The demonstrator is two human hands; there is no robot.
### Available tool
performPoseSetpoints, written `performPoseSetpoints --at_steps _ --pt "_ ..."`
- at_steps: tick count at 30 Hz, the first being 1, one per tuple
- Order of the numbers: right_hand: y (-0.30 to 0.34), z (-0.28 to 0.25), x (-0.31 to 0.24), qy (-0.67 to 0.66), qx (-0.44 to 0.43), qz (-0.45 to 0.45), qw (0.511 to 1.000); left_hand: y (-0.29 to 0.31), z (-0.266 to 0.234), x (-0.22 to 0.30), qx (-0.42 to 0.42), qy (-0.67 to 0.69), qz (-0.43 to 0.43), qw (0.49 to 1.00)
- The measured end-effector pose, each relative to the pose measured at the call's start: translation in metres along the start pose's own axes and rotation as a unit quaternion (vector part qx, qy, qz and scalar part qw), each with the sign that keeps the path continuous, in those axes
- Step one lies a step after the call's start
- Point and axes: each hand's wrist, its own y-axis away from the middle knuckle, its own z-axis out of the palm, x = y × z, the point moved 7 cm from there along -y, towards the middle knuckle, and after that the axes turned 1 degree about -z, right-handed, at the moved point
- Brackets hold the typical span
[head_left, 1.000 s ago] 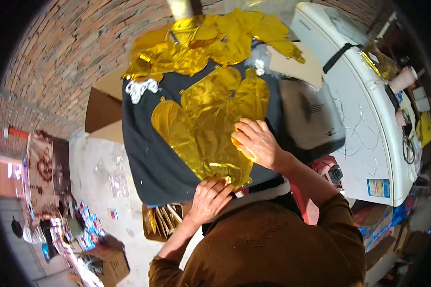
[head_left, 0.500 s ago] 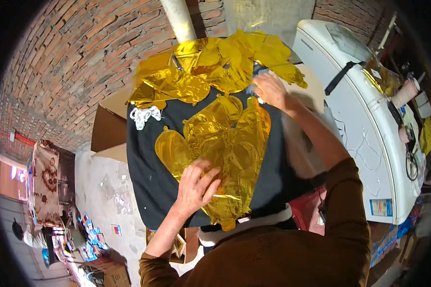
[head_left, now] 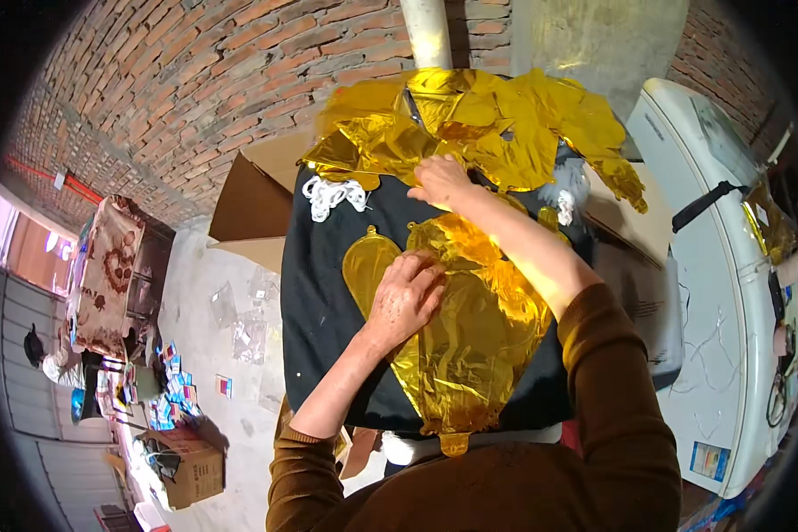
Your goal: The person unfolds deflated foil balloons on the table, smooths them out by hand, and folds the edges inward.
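A flat gold foil balloon (head_left: pixel 470 328) with rounded lobes and small tabs lies on the black cloth (head_left: pixel 319 319) in front of me. My left hand (head_left: pixel 408 293) rests on its left part, open, with the fingers slightly bent over the foil. Stretched over the balloon's far end, my right hand (head_left: pixel 443 182) is at the near edge of a heap of gold foil balloons (head_left: pixel 479 111). Its fingers look bent and a little apart; their tips are hard to make out, and I see nothing held. White string (head_left: pixel 335 197) lies in a loose bundle left of that hand.
A small clear bag with white string (head_left: pixel 565 199) lies at the cloth's right. Beyond stands a white chest freezer (head_left: pixel 727 346) with things on its lid. An open cardboard box (head_left: pixel 250 199) is on the left. A brick wall (head_left: pixel 204 97) and a pipe (head_left: pixel 426 35) are behind.
My right hand has moved left from the small bag to the near edge of the foil heap. The balloon's right part is now more crumpled. The view has shifted left.
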Motion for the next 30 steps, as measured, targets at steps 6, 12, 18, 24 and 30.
performPoseSetpoints --at_steps 6,12,18,24,30 --pt "-0.023 0.018 -0.014 0.016 0.113 -0.005 0.993 0.005 -0.020 -0.029 0.021 0.023 -0.022 0.999" --pt "-0.016 -0.029 0.036 -0.205 0.283 0.061 0.935 -0.001 -0.042 -0.077 0.095 0.212 -0.162 0.959" --pt "0.048 -0.134 0.001 -0.309 0.305 -0.014 0.901 -0.010 -0.062 -0.103 0.135 0.419 -0.257 0.860" --pt "0.170 -0.203 -0.062 -0.583 0.163 -0.080 0.792 -0.007 -0.099 -0.072 0.193 0.298 -0.214 0.910" --pt "0.254 -0.233 -0.041 -0.705 0.109 -0.115 0.692 0.004 -0.094 -0.014 -0.044 0.546 -0.149 0.823"
